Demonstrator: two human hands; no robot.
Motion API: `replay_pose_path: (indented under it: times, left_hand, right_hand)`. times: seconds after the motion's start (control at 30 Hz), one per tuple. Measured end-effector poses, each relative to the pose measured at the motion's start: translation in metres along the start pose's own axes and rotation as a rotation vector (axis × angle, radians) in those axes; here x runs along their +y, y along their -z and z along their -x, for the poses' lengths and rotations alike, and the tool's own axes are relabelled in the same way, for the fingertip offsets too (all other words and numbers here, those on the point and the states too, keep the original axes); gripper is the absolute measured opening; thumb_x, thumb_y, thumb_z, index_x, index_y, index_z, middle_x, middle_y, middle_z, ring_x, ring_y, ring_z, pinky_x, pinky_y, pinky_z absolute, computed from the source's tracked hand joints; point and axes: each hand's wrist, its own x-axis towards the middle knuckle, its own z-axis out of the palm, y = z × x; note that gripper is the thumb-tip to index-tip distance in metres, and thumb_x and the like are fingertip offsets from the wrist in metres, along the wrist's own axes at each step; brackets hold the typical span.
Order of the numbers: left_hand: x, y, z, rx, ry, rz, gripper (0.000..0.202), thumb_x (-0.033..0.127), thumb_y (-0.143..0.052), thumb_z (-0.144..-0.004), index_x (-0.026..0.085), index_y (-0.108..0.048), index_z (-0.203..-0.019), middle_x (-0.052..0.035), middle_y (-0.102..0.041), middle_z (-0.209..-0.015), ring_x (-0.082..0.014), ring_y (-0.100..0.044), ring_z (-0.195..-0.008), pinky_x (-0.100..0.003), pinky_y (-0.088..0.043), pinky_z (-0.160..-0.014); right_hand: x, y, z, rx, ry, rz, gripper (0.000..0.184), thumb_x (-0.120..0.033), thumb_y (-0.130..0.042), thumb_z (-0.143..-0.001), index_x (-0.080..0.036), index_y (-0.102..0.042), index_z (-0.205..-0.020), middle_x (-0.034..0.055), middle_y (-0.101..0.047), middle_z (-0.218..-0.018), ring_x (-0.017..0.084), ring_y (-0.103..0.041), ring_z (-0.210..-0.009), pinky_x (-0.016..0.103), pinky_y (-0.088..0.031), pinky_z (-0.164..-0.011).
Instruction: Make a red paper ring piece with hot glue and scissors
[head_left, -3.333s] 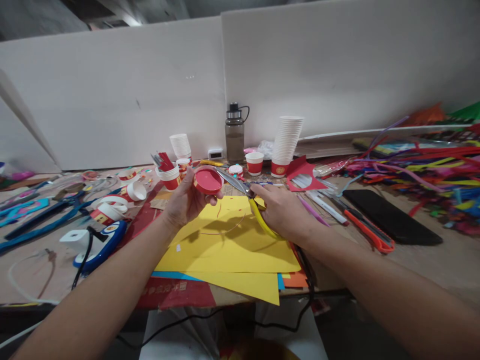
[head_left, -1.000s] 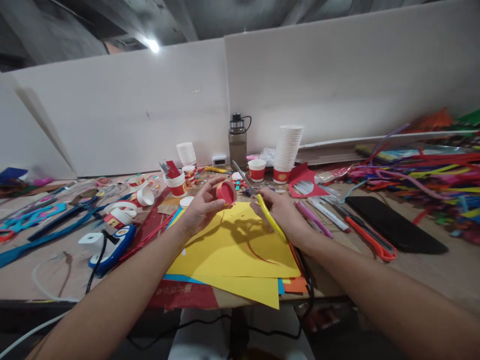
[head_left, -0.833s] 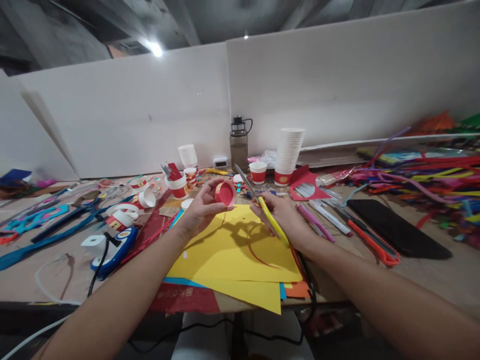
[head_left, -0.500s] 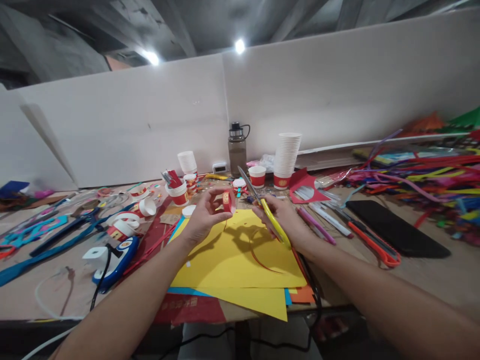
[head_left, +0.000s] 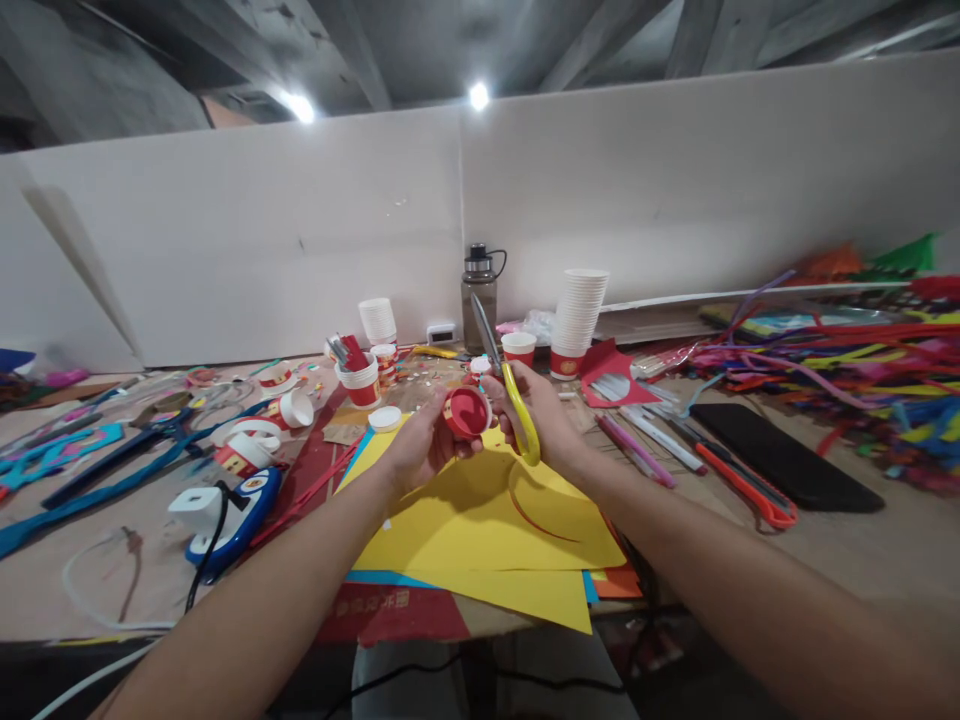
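The left hand (head_left: 424,440) pinches a shallow, red-lined paper-cup section (head_left: 469,413); the right hand (head_left: 544,405) is wrapped around yellow-handled scissors (head_left: 527,425) just beside it, both above yellow paper (head_left: 480,540) near the middle of the table's (head_left: 885,560) front edge.

Bare L hand (head_left: 424,442) & R hand (head_left: 544,412), wrists (head_left: 391,478) & forearms (head_left: 289,590) likewise bare, w/ smooth contours

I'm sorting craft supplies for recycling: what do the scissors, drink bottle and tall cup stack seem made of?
Scissors: blades metal, grey and shiny; handles probably smooth plastic, evenly yellow.
Drink bottle: see-through and tinted, so plastic or glass; its shiny collar looks metallic.
Cup stack: likely paper, matte white with printed red.
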Motion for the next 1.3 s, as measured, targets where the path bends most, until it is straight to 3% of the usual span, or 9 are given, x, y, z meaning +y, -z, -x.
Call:
replay_pose_path:
  times: [0.23,0.47,0.6,0.83,0.97,1.07,1.17,1.3]
  left_hand:
    - [0.000,0.000,0.000,-0.014,0.024,-0.069,0.055,0.062,-0.047,-0.085,0.013,-0.062,-0.103,-0.0116,-0.072,-0.081,-0.0156,-0.066,-0.056,-0.021,-0.048,-0.046]
    - [0.001,0.003,0.002,-0.187,0.020,-0.118,0.059,0.066,-0.051,-0.080,0.013,-0.063,-0.103,-0.0145,-0.070,-0.094,-0.0199,-0.069,-0.073,-0.027,-0.055,-0.062]
    - [0.001,0.002,0.003,-0.089,-0.100,-0.213,0.044,0.043,-0.070,-0.077,0.019,-0.060,-0.112,-0.0096,-0.067,-0.102,-0.0156,-0.066,-0.077,-0.025,-0.053,-0.064]
    - [0.000,0.002,0.002,-0.122,-0.223,-0.311,0.059,0.031,-0.078,-0.070,0.025,-0.059,-0.125,-0.0112,-0.055,-0.132,-0.0236,-0.058,-0.109,-0.029,-0.053,-0.077]
    - [-0.001,0.000,0.004,-0.066,-0.295,-0.355,0.060,0.019,-0.081,-0.063,0.024,-0.060,-0.119,-0.0090,-0.060,-0.125,-0.0230,-0.059,-0.107,-0.031,-0.051,-0.082]
    - [0.003,-0.004,0.006,-0.034,-0.325,-0.333,0.051,0.019,-0.079,-0.066,0.022,-0.061,-0.114,-0.0085,-0.062,-0.117,-0.0207,-0.061,-0.099,-0.031,-0.053,-0.079]
    - [0.013,-0.008,0.008,0.021,-0.419,-0.284,0.057,0.016,-0.079,-0.064,0.025,-0.058,-0.117,-0.0069,-0.060,-0.121,-0.0190,-0.060,-0.100,-0.029,-0.053,-0.079]
    - [0.024,-0.009,0.008,0.083,-0.522,-0.245,0.066,0.014,-0.080,-0.060,0.029,-0.054,-0.119,-0.0059,-0.055,-0.128,-0.0202,-0.059,-0.106,-0.029,-0.053,-0.080]
  right_hand:
    - [0.011,-0.003,0.007,-0.041,0.010,0.101,0.030,-0.034,-0.067,-0.070,-0.019,-0.056,-0.094,-0.0077,-0.052,-0.055,0.007,-0.045,-0.037,0.017,-0.037,-0.032]
    - [0.006,0.001,0.012,-0.030,-0.044,0.035,0.035,-0.026,-0.062,-0.064,-0.020,-0.054,-0.097,-0.0102,-0.049,-0.049,0.008,-0.043,-0.033,0.018,-0.035,-0.030]
    - [0.006,0.003,0.015,-0.023,-0.093,0.011,0.032,-0.025,-0.056,-0.066,-0.020,-0.052,-0.097,-0.0116,-0.044,-0.043,0.009,-0.041,-0.029,0.019,-0.033,-0.028]
    - [0.001,0.005,0.020,-0.035,-0.069,-0.013,0.022,-0.022,-0.053,-0.067,-0.021,-0.051,-0.089,-0.0106,-0.045,-0.045,0.008,-0.041,-0.030,0.018,-0.034,-0.029]
    - [0.000,0.002,0.023,-0.027,-0.028,-0.007,0.023,-0.023,-0.057,-0.070,-0.021,-0.052,-0.092,-0.0102,-0.046,-0.047,0.007,-0.040,-0.031,0.018,-0.033,-0.030]
    - [0.000,0.003,0.024,-0.023,0.023,-0.045,0.030,-0.035,-0.062,-0.075,-0.022,-0.053,-0.100,-0.0104,-0.045,-0.051,0.007,-0.039,-0.032,0.018,-0.033,-0.031]
    - [-0.001,0.009,0.022,0.019,0.070,-0.030,0.033,-0.047,-0.060,-0.080,-0.025,-0.053,-0.104,-0.0098,-0.043,-0.054,0.007,-0.038,-0.036,0.018,-0.033,-0.034]
    - [0.002,0.015,0.018,0.046,0.208,0.130,0.033,-0.047,-0.058,-0.084,-0.025,-0.052,-0.108,-0.0056,-0.048,-0.067,0.008,-0.044,-0.049,0.019,-0.038,-0.044]
